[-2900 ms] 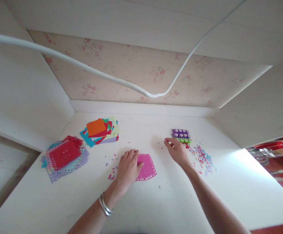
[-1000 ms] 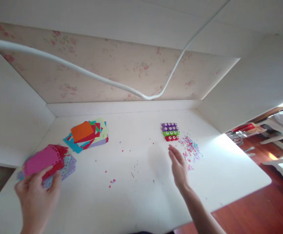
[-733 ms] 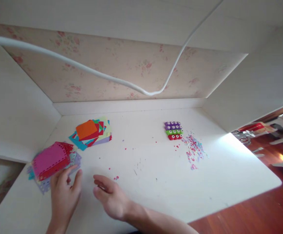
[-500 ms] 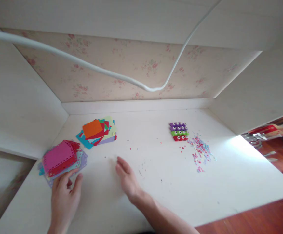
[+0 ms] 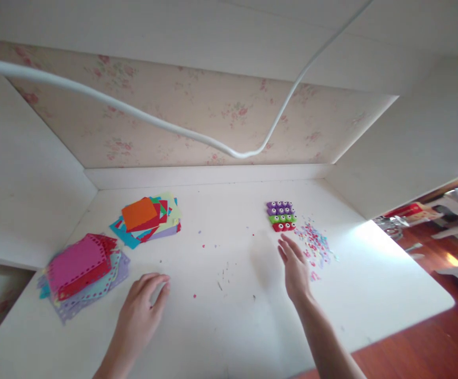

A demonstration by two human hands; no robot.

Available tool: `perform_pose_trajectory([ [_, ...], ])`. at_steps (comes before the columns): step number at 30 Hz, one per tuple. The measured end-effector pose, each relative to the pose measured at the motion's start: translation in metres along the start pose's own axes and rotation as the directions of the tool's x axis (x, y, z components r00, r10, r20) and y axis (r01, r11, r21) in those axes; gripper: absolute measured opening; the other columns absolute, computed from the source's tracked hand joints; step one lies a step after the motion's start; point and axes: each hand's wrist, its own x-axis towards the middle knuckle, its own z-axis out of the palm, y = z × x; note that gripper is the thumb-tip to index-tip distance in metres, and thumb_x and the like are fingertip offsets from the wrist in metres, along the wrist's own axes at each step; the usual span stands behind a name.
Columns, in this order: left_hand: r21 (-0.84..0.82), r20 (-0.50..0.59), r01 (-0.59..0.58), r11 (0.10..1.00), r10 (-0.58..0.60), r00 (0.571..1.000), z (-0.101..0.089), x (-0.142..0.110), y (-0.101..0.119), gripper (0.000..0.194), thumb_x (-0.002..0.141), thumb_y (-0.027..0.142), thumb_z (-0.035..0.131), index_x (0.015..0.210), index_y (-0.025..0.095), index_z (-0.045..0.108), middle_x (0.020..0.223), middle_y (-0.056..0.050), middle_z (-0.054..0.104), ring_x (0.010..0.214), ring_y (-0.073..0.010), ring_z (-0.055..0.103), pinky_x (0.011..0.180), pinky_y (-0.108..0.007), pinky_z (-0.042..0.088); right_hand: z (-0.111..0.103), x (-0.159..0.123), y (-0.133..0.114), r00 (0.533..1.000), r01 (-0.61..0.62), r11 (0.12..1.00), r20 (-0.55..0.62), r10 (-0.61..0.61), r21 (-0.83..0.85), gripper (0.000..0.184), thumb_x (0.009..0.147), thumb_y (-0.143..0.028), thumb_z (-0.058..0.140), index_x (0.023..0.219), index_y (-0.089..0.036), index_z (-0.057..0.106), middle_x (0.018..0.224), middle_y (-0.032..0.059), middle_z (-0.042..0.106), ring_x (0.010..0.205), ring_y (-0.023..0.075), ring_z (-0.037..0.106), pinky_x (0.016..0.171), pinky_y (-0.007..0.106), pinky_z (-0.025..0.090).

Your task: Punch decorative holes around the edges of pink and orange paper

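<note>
My right hand (image 5: 295, 268) hovers over the white tabletop with fingers stretched forward and nothing in it. Just beyond its fingertips sit purple, green and red finger puppets with googly eyes (image 5: 282, 216), lined up in rows. A scatter of small pink, red and blue confetti (image 5: 316, 243) lies to their right. Loosely curved and holding nothing, my left hand (image 5: 144, 302) is over the table's left half. Left of it is a pile of punched-edge sheets (image 5: 81, 263), pink on top. Behind that lies a pile of plain coloured paper pieces (image 5: 146, 216), orange uppermost.
Across the view in front hangs a white cable (image 5: 166, 123). White panels flank the white table (image 5: 213, 342), with a floral-papered wall (image 5: 197, 105) behind. Stray bits dot the middle of the surface. Past the right edge, reddish flooring (image 5: 402, 347) shows.
My right hand has swung right, from mid-table to just in front of the finger puppets. My left hand has moved right, off the edge of the punched sheets. The view has shifted slightly.
</note>
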Motion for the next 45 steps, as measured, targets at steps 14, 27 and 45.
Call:
perform_pose_trajectory([
  [14,-0.034,-0.029,-0.014,0.999,0.013,0.999,0.022,-0.03,0.01,0.023,0.092,0.039,0.053,0.092,0.023,0.07,0.092,-0.006,0.072,0.085,-0.0223,0.069,0.077,-0.033,0.057,0.209,-0.072,0.047,0.826,-0.429,0.889,0.468,0.312,0.164,0.063,0.075,-0.036,0.064,0.135,-0.02,0.054,0.152,0.0082,0.042,0.14,0.0226,0.04,0.114,0.039,0.035],
  [27,0.028,0.036,-0.096,0.995,0.095,0.995,0.028,-0.027,0.013,0.02,0.092,0.039,0.054,0.094,0.026,0.07,0.091,-0.005,0.072,0.084,-0.0214,0.069,0.076,-0.031,0.056,-0.02,0.005,0.01,0.964,-0.05,0.985,-0.25,0.092,0.168,0.034,0.07,-0.034,0.067,0.103,-0.026,0.065,0.127,0.0033,0.062,0.128,0.022,0.053,0.105,0.035,0.05],
  [45,-0.191,-0.109,0.297,0.936,-0.321,0.941,0.01,-0.031,0.005,0.032,0.086,0.051,0.055,0.093,0.022,0.065,0.093,-0.006,0.068,0.081,-0.0229,0.066,0.071,-0.033,0.056,0.109,-0.147,0.049,0.675,-0.427,0.893,0.606,0.42,-0.144,0.058,0.075,-0.048,0.075,0.129,-0.028,0.062,0.139,0.0052,0.058,0.134,0.0261,0.048,0.117,0.047,0.029],
])
